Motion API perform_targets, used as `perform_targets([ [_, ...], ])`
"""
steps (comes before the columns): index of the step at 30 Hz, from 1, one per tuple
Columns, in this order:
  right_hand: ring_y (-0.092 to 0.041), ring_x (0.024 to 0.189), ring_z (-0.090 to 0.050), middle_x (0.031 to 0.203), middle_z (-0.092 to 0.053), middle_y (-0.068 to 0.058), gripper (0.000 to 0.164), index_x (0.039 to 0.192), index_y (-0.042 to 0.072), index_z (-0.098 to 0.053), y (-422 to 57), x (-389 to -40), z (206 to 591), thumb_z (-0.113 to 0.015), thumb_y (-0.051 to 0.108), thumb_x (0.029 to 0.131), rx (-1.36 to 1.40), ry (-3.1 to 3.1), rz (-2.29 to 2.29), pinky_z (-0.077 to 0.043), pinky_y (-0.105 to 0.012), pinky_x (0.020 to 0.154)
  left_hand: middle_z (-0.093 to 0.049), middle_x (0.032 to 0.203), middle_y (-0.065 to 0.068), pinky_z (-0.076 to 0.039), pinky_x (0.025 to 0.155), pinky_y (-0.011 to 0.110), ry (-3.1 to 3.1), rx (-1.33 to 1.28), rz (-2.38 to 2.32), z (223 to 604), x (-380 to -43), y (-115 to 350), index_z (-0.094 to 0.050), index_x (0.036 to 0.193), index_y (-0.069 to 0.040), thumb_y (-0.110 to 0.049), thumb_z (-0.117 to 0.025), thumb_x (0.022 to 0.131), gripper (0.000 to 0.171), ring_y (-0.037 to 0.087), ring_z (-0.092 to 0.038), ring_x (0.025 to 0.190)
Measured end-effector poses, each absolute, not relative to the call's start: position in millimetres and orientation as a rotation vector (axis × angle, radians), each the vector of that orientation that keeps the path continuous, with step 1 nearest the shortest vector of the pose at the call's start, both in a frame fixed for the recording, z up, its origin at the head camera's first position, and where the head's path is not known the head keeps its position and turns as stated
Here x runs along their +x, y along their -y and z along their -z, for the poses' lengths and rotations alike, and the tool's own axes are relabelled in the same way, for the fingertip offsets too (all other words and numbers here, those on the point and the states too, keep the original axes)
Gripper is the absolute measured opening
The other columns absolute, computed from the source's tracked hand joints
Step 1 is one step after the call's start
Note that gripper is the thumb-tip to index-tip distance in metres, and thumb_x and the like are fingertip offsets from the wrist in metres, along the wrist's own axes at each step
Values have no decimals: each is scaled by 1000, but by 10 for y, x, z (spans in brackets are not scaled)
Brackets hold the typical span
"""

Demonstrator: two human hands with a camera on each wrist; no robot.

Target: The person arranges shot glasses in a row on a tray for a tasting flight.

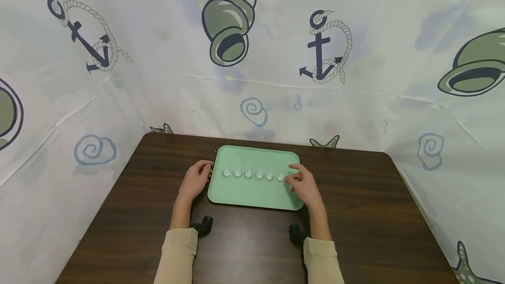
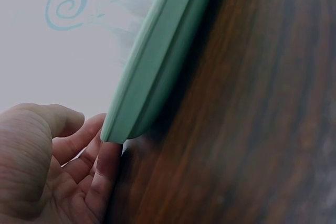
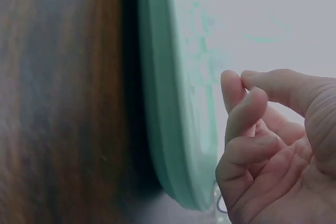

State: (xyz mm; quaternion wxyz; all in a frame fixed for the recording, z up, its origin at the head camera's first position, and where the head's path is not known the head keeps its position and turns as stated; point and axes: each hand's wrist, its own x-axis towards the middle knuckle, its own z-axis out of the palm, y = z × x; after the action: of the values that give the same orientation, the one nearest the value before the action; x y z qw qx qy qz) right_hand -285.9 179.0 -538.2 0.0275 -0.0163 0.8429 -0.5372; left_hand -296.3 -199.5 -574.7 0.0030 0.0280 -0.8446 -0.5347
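Observation:
Several small clear glass-like cups stand in one row across a pale green tray. My left hand is at the tray's left edge, and in the left wrist view its fingers touch the rim from the side and below. Over the right part of the tray is my right hand, its fingers loosely bent right beside the rightmost cup. In the right wrist view the thumb and a fingertip come close, with nothing visible between them; the cups look washed out there.
A dark brown wooden table carries the tray near its far edge. Behind and beside the table hangs a white cloth printed with shells and anchors. Black wrist mounts stick inward from both forearms.

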Motion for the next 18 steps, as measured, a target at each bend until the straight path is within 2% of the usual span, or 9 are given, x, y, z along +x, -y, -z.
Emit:
perform_targets([
  [8,-27,64,-59,105,-77,-31,43,148,-3,-58,-1872,-2866,5310,-65,7,107,-53,-2616,1701,-49,-32,64,-69,119,18,-60,92,41,2656,62,1661,5742,-2974,2028,-64,145,-9,-31,-44,118,40,28,-67,108],
  [14,-21,63,-57,103,-77,-27,38,144,1,-62,-1946,-2871,5268,-63,18,110,-26,-2640,1714,-51,-32,68,-68,121,20,-61,93,41,2664,46,1703,5727,-2981,2086,-62,146,-6,-28,-43,118,40,29,-66,109],
  [18,-30,68,-61,104,-76,-27,38,142,3,-64,-1982,-2880,5242,-61,25,111,18,-2652,1694,-52,-35,70,-67,121,22,-62,89,38,2680,9,1702,5696,-3006,2128,-60,147,-2,-26,-43,118,41,31,-68,106],
])
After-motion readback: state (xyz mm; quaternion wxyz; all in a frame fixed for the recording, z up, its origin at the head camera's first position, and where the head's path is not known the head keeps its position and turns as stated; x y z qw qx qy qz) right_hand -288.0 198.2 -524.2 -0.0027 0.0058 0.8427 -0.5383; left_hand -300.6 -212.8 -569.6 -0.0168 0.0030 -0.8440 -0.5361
